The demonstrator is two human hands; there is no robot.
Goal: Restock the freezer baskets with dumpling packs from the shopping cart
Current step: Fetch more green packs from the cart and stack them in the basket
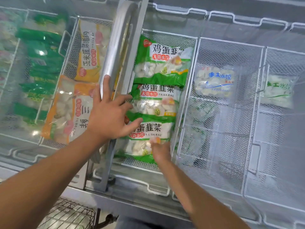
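Three green dumpling packs lie overlapping in the open wire basket [189, 90] at the middle of the freezer, running from far to near: the far pack [162, 61], the middle pack [156, 100] and the near pack [145, 139]; each one covers the lower edge of the one behind it. The left hand [109, 116] reaches in with fingers spread and straight; its index finger lies against the grey edge of the sliding lid [118, 47], while the thumb and other fingers rest flat on the near and middle packs, gripping nothing. The right hand [160, 150] is at the near pack's lower right corner, fingers curled on the plastic and seemingly pinching it, though blur softens the detail. Under the lid's glass to the left sit two orange packs [87, 52] in the neighbouring basket, and further left a row of dark green packs [41, 52]; to the right, behind frosted glass, a clear bag with blue lettering [214, 80] lies in one basket and a similar bag with green lettering [279, 90] in the next. Part of the shopping cart [71, 214] shows at the bottom edge, below the left forearm.
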